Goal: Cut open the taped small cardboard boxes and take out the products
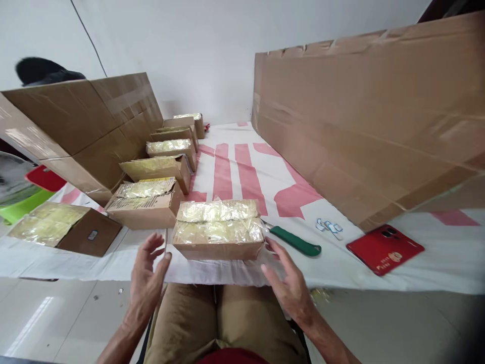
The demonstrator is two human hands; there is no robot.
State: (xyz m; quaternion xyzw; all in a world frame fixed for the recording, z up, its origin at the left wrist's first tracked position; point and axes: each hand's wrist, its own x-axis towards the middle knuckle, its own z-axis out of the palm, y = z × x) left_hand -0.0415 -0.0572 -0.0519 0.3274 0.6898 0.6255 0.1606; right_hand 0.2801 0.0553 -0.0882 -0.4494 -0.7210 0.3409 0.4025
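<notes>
A small cardboard box (220, 250) lies at the table's front edge, its top covered with strips of shiny clear tape. To its left, my left hand (147, 275) is held with fingers apart, a small gap from the box. On the other side my right hand (288, 283) is open too, its fingertips close to the box's right end; whether they touch it I cannot tell. Just beyond that hand lies a knife with a green handle (297, 241), its blade partly hidden by the box.
Several taped boxes (146, 202) stand in a row on the left, with another taped box (91, 232) nearer the edge. Large cardboard sheets (364, 121) rise at right and left. A red phone (384, 250) and small blue-white stickers (329, 227) lie on the right of the white-and-pink tablecloth (242, 172).
</notes>
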